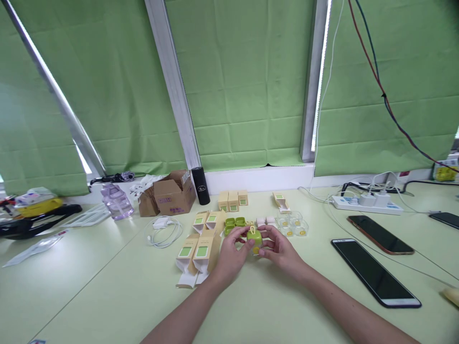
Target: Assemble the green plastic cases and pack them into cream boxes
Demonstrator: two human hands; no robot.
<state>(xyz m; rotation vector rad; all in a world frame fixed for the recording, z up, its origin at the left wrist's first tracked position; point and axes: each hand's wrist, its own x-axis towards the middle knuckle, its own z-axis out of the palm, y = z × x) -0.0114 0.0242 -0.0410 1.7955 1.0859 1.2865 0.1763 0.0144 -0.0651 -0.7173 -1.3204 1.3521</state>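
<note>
"Pale desk (118, 286) here. Where's the small container (255, 240) with the green lid and loop?"

"Upright at the middle, between the left hand (234, 251) and the right hand (278, 246). Whether it touches the desk, I can't tell."

"And the grip?"

"Left hand pinches its left side, right hand its right side."

"What's close by?"

"Open boxes (202, 251) just left, a black phone (376, 273) well off to the right. Slightly beyond the hands, green lids (240, 222), pale pink pieces (260, 221) and, to the right, clear cups (301, 229)."

"Farther out?"

"Small upright boxes (233, 198) at the far middle, a black flask (201, 186) and brown carton (174, 195) left of them. Far right lies a white power strip (358, 205); green blinds (240, 86) hang behind everything."
</note>
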